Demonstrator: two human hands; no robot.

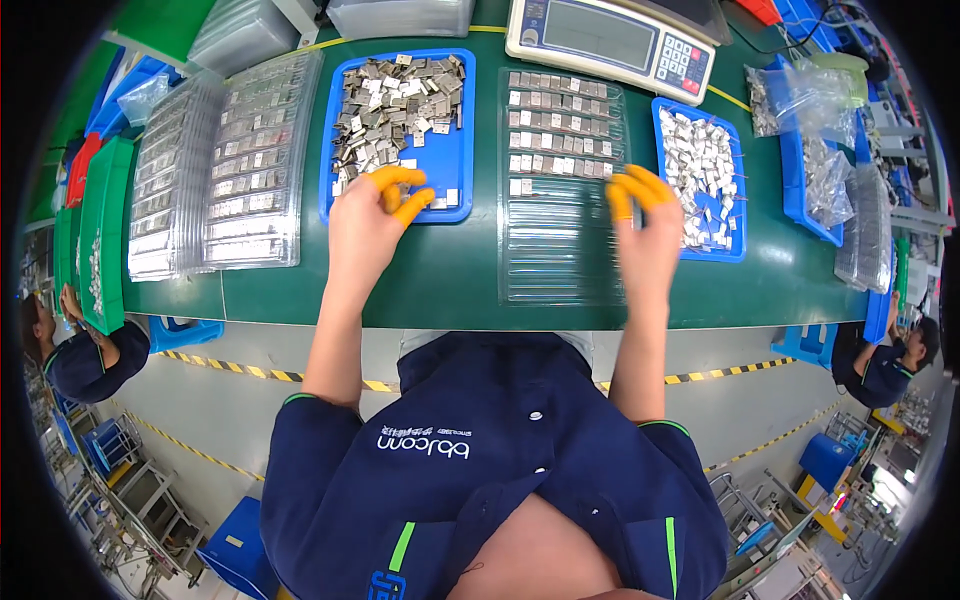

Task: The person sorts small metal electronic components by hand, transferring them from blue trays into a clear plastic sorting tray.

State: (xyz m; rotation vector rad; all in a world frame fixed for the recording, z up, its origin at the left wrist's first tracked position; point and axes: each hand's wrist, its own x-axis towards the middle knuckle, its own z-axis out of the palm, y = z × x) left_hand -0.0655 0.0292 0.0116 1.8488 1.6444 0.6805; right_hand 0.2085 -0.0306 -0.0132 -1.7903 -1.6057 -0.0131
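My left hand (368,215), yellow covers on its fingertips, is over the near edge of a blue tray (447,158) of loose small metal-and-white pieces (395,100). Its thumb and forefinger curl together; whatever is between them is too small to make out. At the right edge of a clear ribbed plastic tray (560,270) is my right hand (648,212), also with yellow fingertips, pinched and slightly blurred; its contents are hidden. Rows of small grey and white pieces (560,122) fill the far part of the clear tray. Beside this hand, a smaller blue tray (738,235) carries small white pieces (700,160).
A weighing scale (610,42) stands at the back. Stacked clear trays (255,170) lie on the left, near green bins (105,220). At right sit a blue bin (795,190) with plastic bags and more clear trays (868,225). Other people work at both sides.
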